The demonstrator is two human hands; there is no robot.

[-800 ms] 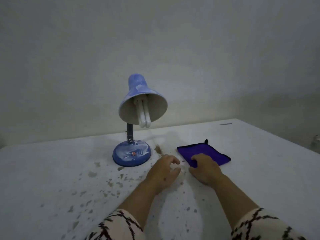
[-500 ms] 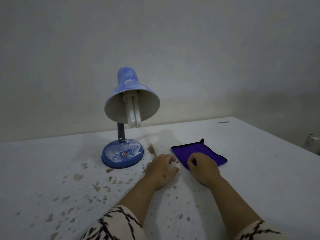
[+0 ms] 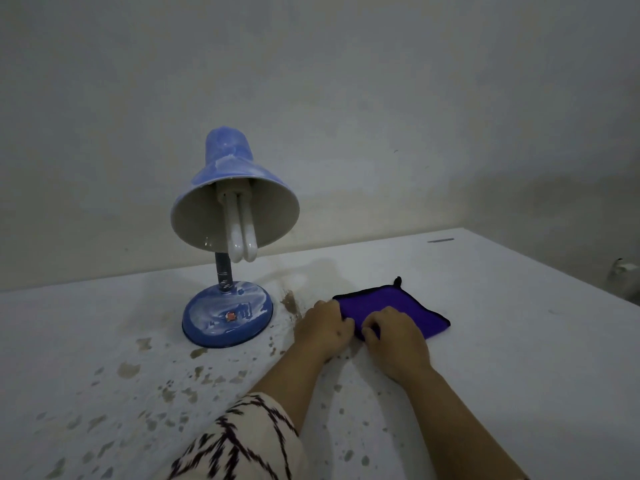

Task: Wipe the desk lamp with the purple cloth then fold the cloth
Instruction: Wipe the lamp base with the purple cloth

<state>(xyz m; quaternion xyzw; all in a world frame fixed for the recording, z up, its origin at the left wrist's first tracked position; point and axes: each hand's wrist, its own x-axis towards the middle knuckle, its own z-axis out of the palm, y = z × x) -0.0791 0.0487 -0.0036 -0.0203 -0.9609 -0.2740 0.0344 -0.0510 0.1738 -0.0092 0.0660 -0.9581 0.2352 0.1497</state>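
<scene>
Purple cloth (image 3: 391, 306), a folded microfibre square edged in black with a small hanging loop at its far corner, lies flat on the white speckled bench (image 3: 485, 341) toward the far edge, just right of the blue metal desk lamp (image 3: 232, 237). Both hands sit at the cloth's near-left corner. The left hand (image 3: 323, 329) has its fingers curled onto the corner edge, seemingly pinching it; the right hand (image 3: 394, 337) rests on the cloth with fingers bent down, apparently gripping a layer.

From here the risk, as I judge it, is that the two hands catch only the top layer, so the cloth comes up half unfolded and drags. A careless swing toward the lamp could also knock its tilted shade or the bare white tube bulb (image 3: 240, 233), and the round base might slide.

Fingertips of both hands are hidden under the knuckles, so the actual grip is unclear. Dim light blurs the pale streaks on the lamp.
</scene>
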